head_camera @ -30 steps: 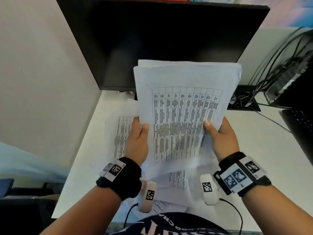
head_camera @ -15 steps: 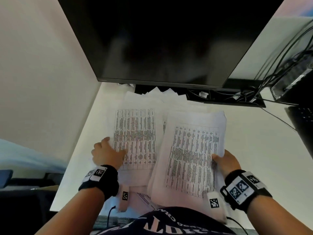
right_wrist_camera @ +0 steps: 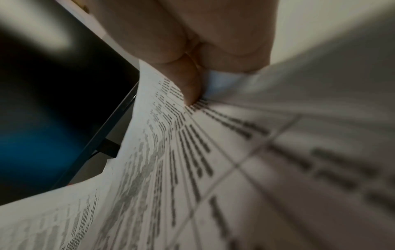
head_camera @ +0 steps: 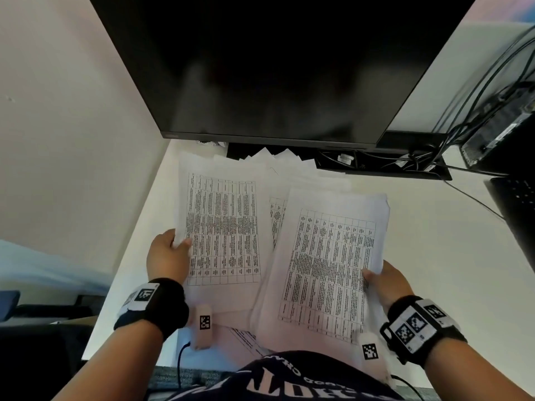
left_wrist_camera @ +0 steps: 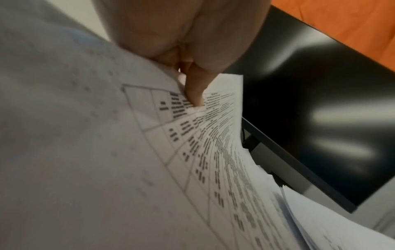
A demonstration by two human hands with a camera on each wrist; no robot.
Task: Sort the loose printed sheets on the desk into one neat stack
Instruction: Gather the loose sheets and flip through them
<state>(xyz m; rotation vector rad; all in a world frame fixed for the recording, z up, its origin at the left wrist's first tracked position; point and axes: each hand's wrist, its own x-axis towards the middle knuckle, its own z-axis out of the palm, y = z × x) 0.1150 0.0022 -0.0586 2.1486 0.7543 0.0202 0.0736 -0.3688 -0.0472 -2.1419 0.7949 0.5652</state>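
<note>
Since a second ago, both hands have lowered and split the sheets. Beyond both grips the monitor (head_camera: 275, 65) looms over loose sheets (head_camera: 278, 160). Wrist views alone show thumbs pressing print. Left hand (head_camera: 168, 256) pinches the left sheets (head_camera: 223, 227); right hand (head_camera: 388, 285) pinches the right bundle (head_camera: 327, 270).

Dark monitor (head_camera: 272, 68), cables (head_camera: 474, 111), maybe a kbd (head_camera: 518, 209) at rt.

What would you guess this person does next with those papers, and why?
Probably lay the sheet that the left hand pinches onto the bundle gripped by the right hand: the two are held side by side, and more loose sheets wait behind.
</note>
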